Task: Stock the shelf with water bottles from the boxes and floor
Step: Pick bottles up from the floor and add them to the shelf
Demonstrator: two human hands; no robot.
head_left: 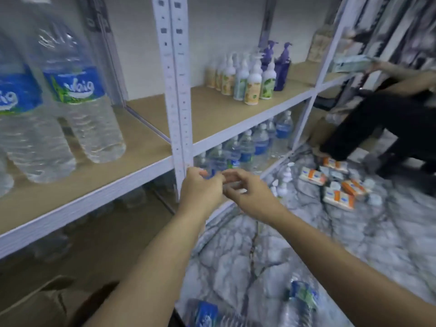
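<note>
Reaching with both hands toward the small bottles (247, 147) on the lower level of the shelf (146, 128), I have the left hand (200, 188) just beside the post (177, 90) and the right hand (251, 197) close by it. The right fingers are loosely bent and spread, holding nothing I can see. The left fingers curl in toward the thumb, but blur hides whether they pinch anything. More stock is at my feet: floor bottles (300, 300), apparently on their sides on the floor (236, 256), and a box (35, 303) at lower left. Big bottles (77, 95) stand on the level above. My worry is the tight packing below: the small bottles stand shoulder to shoulder, so a knuckle pushed in could topple one and set off a row. The left wrist could also catch the post's edge. These bottles are thin, clear, ribbed plastic with slick blue labels, so they would likely dent under a hard squeeze and slip in a light one. Those lying on the glossy marble-patterned floor could roll at a nudge. The boards look matte and fibrous, the frame white slotted metal. Pump bottles (247, 81) stand further along, packets (337, 192) litter the floor, and a person (389, 128) is low beside them.
</note>
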